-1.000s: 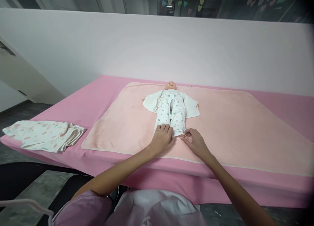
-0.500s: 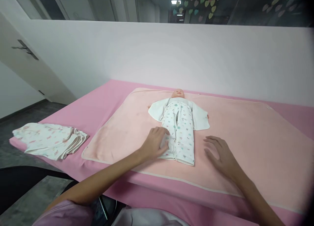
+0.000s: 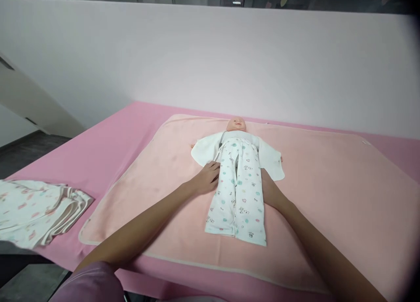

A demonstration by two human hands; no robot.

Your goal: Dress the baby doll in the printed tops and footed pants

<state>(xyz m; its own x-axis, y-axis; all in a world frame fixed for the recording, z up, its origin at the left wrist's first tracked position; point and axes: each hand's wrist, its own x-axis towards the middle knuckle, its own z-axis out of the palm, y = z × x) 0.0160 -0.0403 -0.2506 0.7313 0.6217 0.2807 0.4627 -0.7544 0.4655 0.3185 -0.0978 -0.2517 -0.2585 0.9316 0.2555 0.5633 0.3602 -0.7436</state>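
Note:
A baby doll (image 3: pixel 236 124) lies on its back on a peach blanket (image 3: pixel 321 184), head toward the wall. It wears a white wide-sleeved top (image 3: pixel 207 148), with printed white baby trousers (image 3: pixel 244 192) spread over its front and legs. My left hand (image 3: pixel 208 178) rests against the trousers' left side, fingers curled and their tips at the cloth edge. On the opposite side my right hand (image 3: pixel 269 190) reaches under the trousers' edge, its fingers hidden beneath the cloth. Whether either hand grips anything does not show.
A folded printed cloth (image 3: pixel 39 208) lies at the left end of the pink-covered table (image 3: pixel 114 131). Behind the table rises a white wall (image 3: pixel 210 57) with a window above. Dark floor shows at the left.
Both hands have moved inward and forward to the trousers' sides; the right fingers have gone under the cloth. The view has tilted down and come closer.

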